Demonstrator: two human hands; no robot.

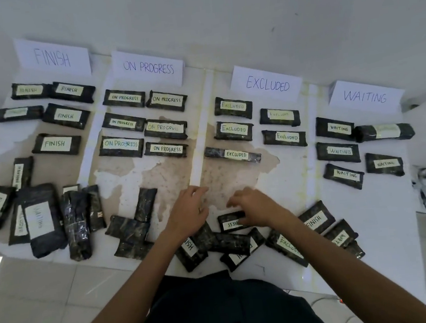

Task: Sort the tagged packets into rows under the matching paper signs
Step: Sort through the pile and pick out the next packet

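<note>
Closest in, a dark buttoned shirt (219,310) fills the bottom edge, with two bare forearms reaching forward over a worn white tabletop (382,223).

Under the wrists lies a loose heap of black plastic-wrapped packets (229,242) with pale paper tags, overlapping at odd angles. Just right of the right hand, a packet tagged FINISH (315,220) and a packet tagged EXCLUDED (289,246) can be read.

The right hand (256,207) has its fingers curled round the right end of one black packet with a tag ending "RESS" (231,221), which reads upside down and sits at the far edge of the heap. The left hand (190,209), just beside it, holds nothing. Its fingers are relaxed and reach forward over a bare brown patch of the tabletop.

Well to the left of the left hand is a second jumble of black packets (42,220), some lying lengthwise.

Beyond both hands the sorted packets lie in rows. Far left are the FINISH packets (66,116), ahead of the left hand the ON PROGRESS packets (123,122), ahead of the right hand the EXCLUDED packets (233,128), and far right the WAITING packets (335,128).

Farthest off, against the wall, stand four white paper signs: FINISH sign (52,57), ON PROGRESS sign (148,67), EXCLUDED sign (267,84) and WAITING sign (364,96).
</note>
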